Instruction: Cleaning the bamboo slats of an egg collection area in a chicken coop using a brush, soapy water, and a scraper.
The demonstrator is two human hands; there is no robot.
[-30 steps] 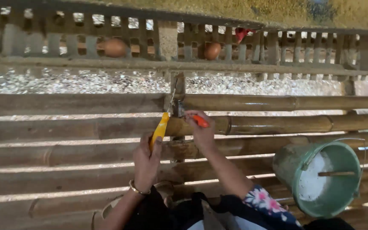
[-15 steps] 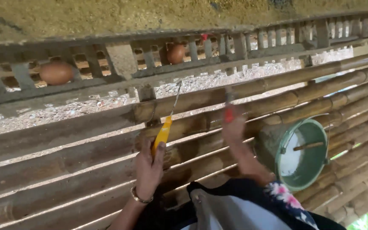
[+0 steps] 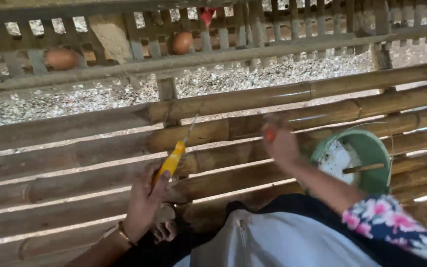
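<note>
Head view, left hand: the left hand (image 3: 144, 205) is clenched around the yellow plastic handle (image 3: 170, 163) of a slim metal-bladed tool, whose thin blade (image 3: 191, 129) slants up toward the lashed joint of the bamboo poles.
Head view, right hand: the right hand (image 3: 278, 143) is raised against the rail, blurred; a small red-orange object (image 3: 270, 133) shows at its fingertips, and whether the hand grips it firmly I cannot tell.
Head view, tool's place: the yellow-handled tool sits just left of centre, in front of the horizontal brown bamboo poles (image 3: 253, 99) that make up the fence.
Head view, wrist: a thin gold-coloured bangle (image 3: 123, 233) circles the left wrist.
Head view, right side: a round green plastic bucket (image 3: 371, 158) with a pale inside and a wooden stick across its mouth hangs near the right forearm, which wears a floral sleeve (image 3: 396, 222).
Head view, background: two brown eggs, one (image 3: 61, 58) at left and one (image 3: 182, 42) nearer centre, lie behind a grey slatted wooden cage front (image 3: 253, 34), above pale scattered litter (image 3: 213, 81).
</note>
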